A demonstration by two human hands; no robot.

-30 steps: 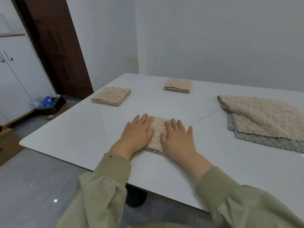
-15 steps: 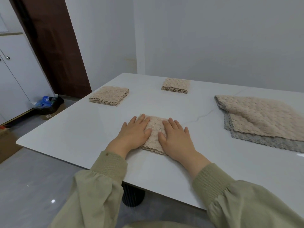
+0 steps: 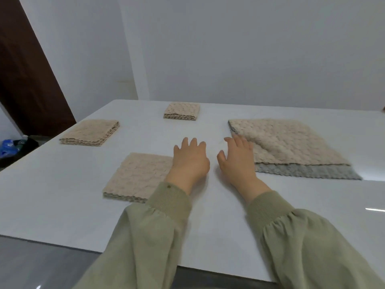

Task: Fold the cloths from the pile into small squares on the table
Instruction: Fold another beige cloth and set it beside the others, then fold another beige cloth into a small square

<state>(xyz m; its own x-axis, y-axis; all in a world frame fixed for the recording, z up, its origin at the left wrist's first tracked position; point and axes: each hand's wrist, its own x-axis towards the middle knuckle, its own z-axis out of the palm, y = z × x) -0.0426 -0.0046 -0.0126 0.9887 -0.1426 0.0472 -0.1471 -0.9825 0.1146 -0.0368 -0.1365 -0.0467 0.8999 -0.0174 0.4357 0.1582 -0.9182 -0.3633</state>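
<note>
A beige cloth folded into a small square (image 3: 139, 177) lies on the white table (image 3: 62, 205) in front of me. My left hand (image 3: 190, 161) hovers open just right of it, holding nothing. My right hand (image 3: 236, 158) is open too, its fingers reaching the near left corner of the pile (image 3: 291, 147), a beige cloth spread on a grey one. Two more folded beige squares sit farther back: one at the left (image 3: 90, 132) and one at the centre (image 3: 181, 111).
The table's near edge runs across the bottom of the view. A dark door and a bin with blue rubbish (image 3: 12, 146) stand on the floor at the left. A plain wall backs the table.
Both hands have lifted off the folded square and moved right toward the pile. The view has swung right, so the folded square now sits left of my hands.
</note>
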